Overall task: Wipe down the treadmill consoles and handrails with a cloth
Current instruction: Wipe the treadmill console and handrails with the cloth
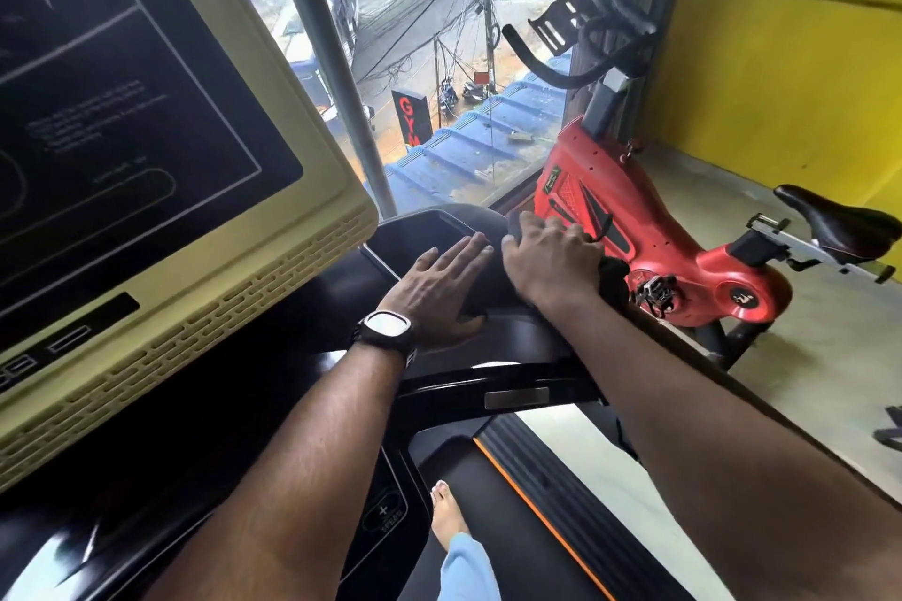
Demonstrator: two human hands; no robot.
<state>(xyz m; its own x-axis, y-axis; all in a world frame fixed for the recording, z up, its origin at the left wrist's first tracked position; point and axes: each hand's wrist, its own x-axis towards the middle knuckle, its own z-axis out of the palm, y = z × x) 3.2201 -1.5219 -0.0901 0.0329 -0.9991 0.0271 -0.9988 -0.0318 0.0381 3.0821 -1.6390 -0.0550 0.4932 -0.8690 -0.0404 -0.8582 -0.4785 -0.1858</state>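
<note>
The treadmill console has a large dark screen (122,103) in a cream frame (254,307) at the left. To its right lies the black console tray (420,234). My left hand (439,288), with a watch on the wrist, rests flat and open on the tray's right side. My right hand (551,264) presses on a dark cloth (612,276) at the tray's right edge, fingers curled over it. Most of the cloth is hidden under the hand. A black crossbar handrail (468,386) runs below both wrists.
A red exercise bike (634,229) stands close to the right of the treadmill, its black saddle (839,225) further right. A window (439,63) with a grey post is behind the console. My bare foot (446,517) stands on the belt, beside the orange-edged side rail (546,478).
</note>
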